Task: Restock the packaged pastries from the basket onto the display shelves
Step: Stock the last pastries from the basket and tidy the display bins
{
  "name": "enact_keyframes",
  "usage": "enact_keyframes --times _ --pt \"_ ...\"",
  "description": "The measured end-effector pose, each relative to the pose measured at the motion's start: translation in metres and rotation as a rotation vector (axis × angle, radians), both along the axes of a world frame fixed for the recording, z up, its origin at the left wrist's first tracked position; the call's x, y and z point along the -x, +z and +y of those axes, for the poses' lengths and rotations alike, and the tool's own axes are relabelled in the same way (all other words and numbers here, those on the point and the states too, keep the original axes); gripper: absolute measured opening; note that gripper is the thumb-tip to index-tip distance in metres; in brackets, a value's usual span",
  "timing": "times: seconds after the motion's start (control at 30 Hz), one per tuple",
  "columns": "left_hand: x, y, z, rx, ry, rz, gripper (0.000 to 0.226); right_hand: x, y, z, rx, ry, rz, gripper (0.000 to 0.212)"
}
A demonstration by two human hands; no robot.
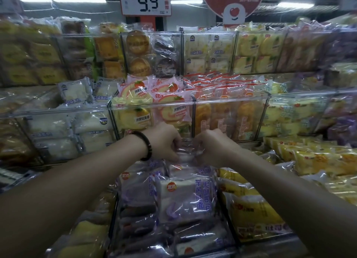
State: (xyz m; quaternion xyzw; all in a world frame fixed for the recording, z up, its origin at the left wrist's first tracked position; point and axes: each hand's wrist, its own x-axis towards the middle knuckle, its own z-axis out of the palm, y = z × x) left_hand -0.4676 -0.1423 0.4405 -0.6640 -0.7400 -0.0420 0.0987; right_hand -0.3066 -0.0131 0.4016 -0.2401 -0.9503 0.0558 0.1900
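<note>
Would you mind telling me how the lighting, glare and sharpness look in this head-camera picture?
Head view: dim overall, darkest in the foreground; the ceiling strip lights blow out; glare streaks the clear bin fronts and the packet that the left hand and right hand pinch; the edges bow and smear from the wide lens, while the price sign reads clearly.

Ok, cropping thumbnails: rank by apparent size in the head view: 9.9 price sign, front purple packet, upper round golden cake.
1. front purple packet (nearest the camera, so flattered)
2. 9.9 price sign
3. upper round golden cake
</note>
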Motion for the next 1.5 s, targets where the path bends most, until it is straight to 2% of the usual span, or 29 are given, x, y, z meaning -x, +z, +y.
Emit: enact_keyframes --times 0.1,0.17,0.3,0.4,0.53,0.6,0.73,0.9,0.97,1.07,1.17,1.27,1.3,1.4,1.5 --pt "0.009 0.012 -0.021 -0.044 -0.009 -0.221 0.033 -0.007 0.009 -0.002 0.065 0.031 -0.03 0.027" --pt "0.014 0.024 -0.04 -0.11 -0.011 -0.296 0.031 -0.01 0.018 -0.006 0.056 0.043 -0.046 0.027" --pt "0.031 0.03 -0.078 -0.003 0.037 -0.175 0.019 -0.003 0.028 -0.027 -0.059 0.097 0.024 0.034" --pt "0.039 0.016 -0.087 0.103 0.092 0.001 0.032 0.011 0.027 -0.047 -0.088 0.159 -0.052 0.037" --pt "0.042 0.005 -0.087 0.131 0.108 0.099 0.048 0.019 0.022 -0.055 -0.149 0.114 -0.109 0.019" --pt "0.04 0.005 -0.085 0.158 0.133 0.091 0.045 0.019 0.021 -0.054 -0.162 0.073 -0.127 0.016" --pt "0.039 -0.001 -0.082 0.1 0.153 0.096 0.033 0.02 0.023 -0.057 -0.209 0.005 -0.132 0.033" --pt "0.045 -0.003 -0.085 -0.072 0.138 0.101 0.018 0.022 0.027 -0.059 -0.262 -0.065 -0.123 0.018" --pt "0.043 -0.002 -0.088 -0.104 0.142 0.091 0.014 0.023 0.027 -0.058 -0.263 -0.068 -0.129 0.018" --pt "0.037 -0.008 -0.088 -0.125 0.137 0.174 0.013 0.026 0.026 -0.054 -0.224 -0.032 -0.165 0.023" --pt "0.036 -0.013 -0.088 -0.02 0.081 0.123 0.024 0.031 0.023 -0.056 -0.208 0.01 -0.244 0.027" --pt "0.043 -0.011 -0.088 0.159 0.12 0.008 0.051 0.034 0.023 -0.06 -0.223 0.015 -0.277 0.008" --pt "0.045 -0.012 -0.086 0.157 0.122 0.021 0.05 0.035 0.024 -0.06 -0.229 0.007 -0.266 0.01" --pt "0.045 -0.02 -0.082 0.013 0.088 0.116 0.029 0.037 0.022 -0.057 -0.232 -0.028 -0.199 0.007" --pt "0.043 -0.021 -0.082 -0.096 0.087 0.124 0.023 0.036 0.019 -0.051 -0.18 -0.057 -0.125 0.011"
